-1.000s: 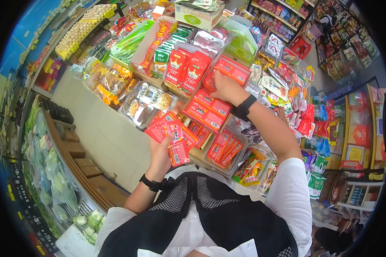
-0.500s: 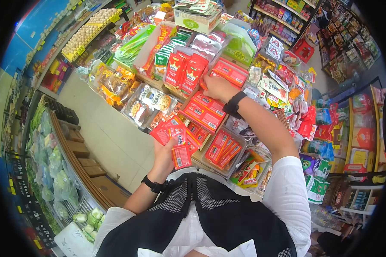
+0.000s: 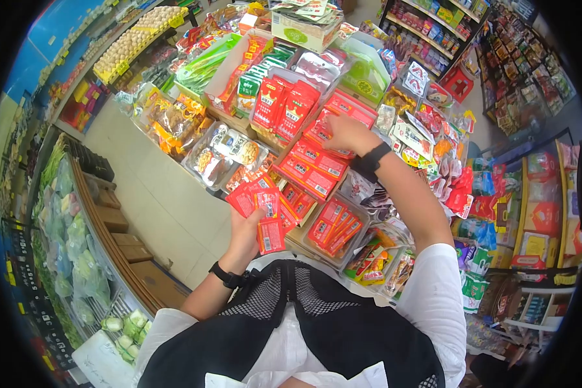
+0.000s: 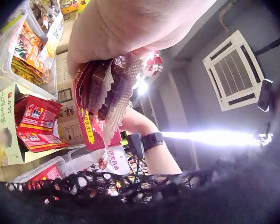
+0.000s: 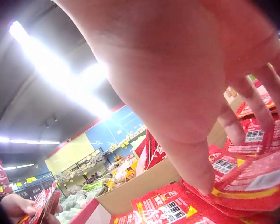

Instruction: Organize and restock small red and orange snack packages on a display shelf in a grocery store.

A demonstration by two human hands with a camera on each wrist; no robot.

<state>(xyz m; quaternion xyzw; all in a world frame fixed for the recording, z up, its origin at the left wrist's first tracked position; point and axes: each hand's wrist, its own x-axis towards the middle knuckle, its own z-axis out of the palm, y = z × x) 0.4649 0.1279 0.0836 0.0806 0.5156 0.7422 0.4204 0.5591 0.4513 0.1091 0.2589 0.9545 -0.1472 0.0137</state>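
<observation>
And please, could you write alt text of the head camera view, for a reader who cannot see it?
A left hand holds fanned red packets while the right hand touches more red packets in a busy shop. Bagged vegetables lie at lower left, eggs at upper left.

Packets (image 3: 312, 165) red and white; vest (image 3: 349, 330) black, mesh-patterned; sleeves (image 3: 434, 297) white; wristbands (image 3: 373, 161) black.

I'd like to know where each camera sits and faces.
Head-worn, facing down on the goods; left hand and right hand show.
On the left wrist, facing past that hand and the held packets to the ceiling; right forearm shows.
On the right wrist, facing past that hand over boxed packets.
All three share the held packets.
</observation>
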